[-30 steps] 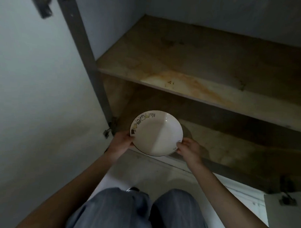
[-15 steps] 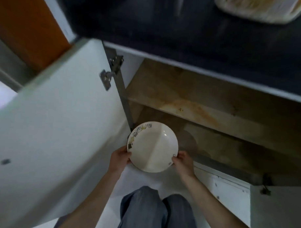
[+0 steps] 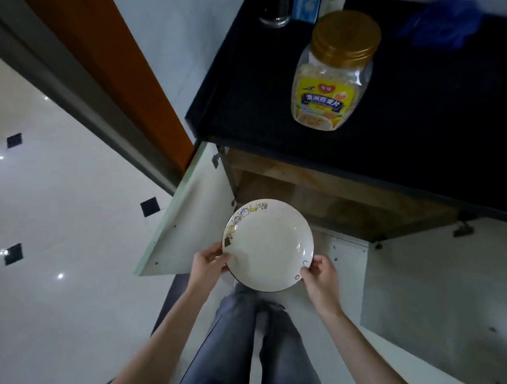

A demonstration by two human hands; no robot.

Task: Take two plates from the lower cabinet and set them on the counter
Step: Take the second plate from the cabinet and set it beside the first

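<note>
Black stone surface (image 3: 250, 76) caps the open lower cabinet (image 3: 318, 194), whose bare wooden shelves show beneath its front edge. On the surface above the cabinet stands a clear plastic jar (image 3: 331, 79) of pale flakes with a ribbed gold lid (image 3: 346, 37). Its yellow label (image 3: 321, 99) carries a blue band reading 澳洲燕麦片 and a small red heart-shaped logo too small to read.

Farther back from the cabinet are a glass (image 3: 274, 8), a blue-and-white carton (image 3: 306, 5) with unreadable print, and a blurred blue object (image 3: 445, 23).

Both white cabinet doors stand swung out, the left door (image 3: 194, 218) and the right door (image 3: 444, 299).

Just in front of the cabinet, below the surface's edge, a white plate (image 3: 269, 244) is held level in the air, above the person's grey trousers (image 3: 235, 349). Small cartoon drawings run along its far-left rim, without legible words. Whether a second plate lies under it cannot be told.

The left hand (image 3: 208, 265) and the right hand (image 3: 321, 276) each grip the near rim, thumb on top and fingers clamped underneath.

Left of the cabinet lies a glossy white tiled floor (image 3: 59, 213).
</note>
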